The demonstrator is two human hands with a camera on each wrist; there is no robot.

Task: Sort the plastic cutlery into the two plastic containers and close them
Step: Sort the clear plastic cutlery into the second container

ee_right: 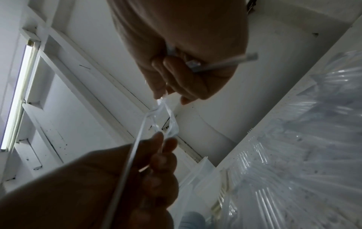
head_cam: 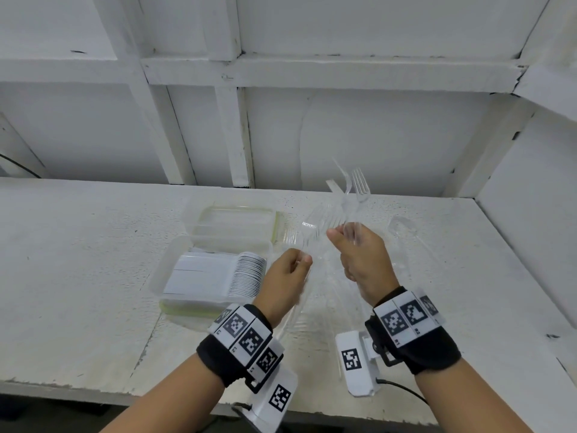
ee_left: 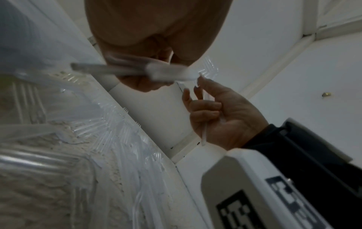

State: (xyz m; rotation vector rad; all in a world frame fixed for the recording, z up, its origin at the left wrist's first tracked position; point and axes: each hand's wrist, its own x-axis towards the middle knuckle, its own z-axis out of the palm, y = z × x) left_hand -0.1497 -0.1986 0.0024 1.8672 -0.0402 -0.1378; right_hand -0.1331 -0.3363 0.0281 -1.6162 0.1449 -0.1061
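Midway, still sorting: right hand (head_cam: 363,254) clutching clear forks (head_cam: 354,195), left hand (head_cam: 288,271) pinching another fork (head_cam: 307,228) just right of the spoon-filled container (head_cam: 165,276); next, needing the other container.

White, rough-painted table (head_cam: 93,245) with chipped front edge. Behind it, white wall (head_cam: 374,135) framed with painted wooden battens (head_cam: 234,135). At far left, dark cable (head_cam: 22,165) against the wall. Lit window strip (ee_right: 17,93) in right wrist view.

White worktop (head_cam: 78,245) with two clear containers (head_cam: 215,260), scattered clear cutlery (head_cam: 406,232).
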